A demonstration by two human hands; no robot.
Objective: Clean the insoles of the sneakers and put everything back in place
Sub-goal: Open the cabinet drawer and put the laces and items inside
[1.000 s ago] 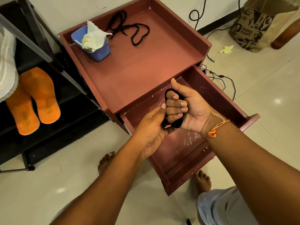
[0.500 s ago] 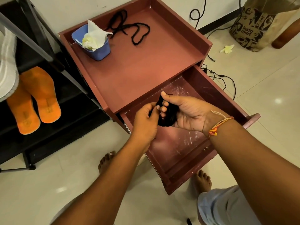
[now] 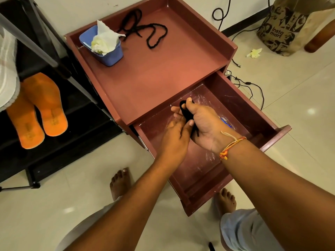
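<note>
**Insoles and laces right now**

Two orange insoles (image 3: 39, 109) lie flat side by side on the dark rack shelf, toes pointing away, printed marks near the heels. One black lace (image 3: 145, 31) is loosely squiggled on the cabinet top. Another black lace bundle (image 3: 186, 111) is bunched up above the open drawer.

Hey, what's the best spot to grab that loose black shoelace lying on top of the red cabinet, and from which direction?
Pinch the loose black shoelace at its right-hand loop, coming straight down from above. It lies flat and sprawled on the red cabinet top, and that loop sits farthest from the blue plastic tub, with bare surface around it for the fingers. Probably a two-finger grip is enough.
</note>
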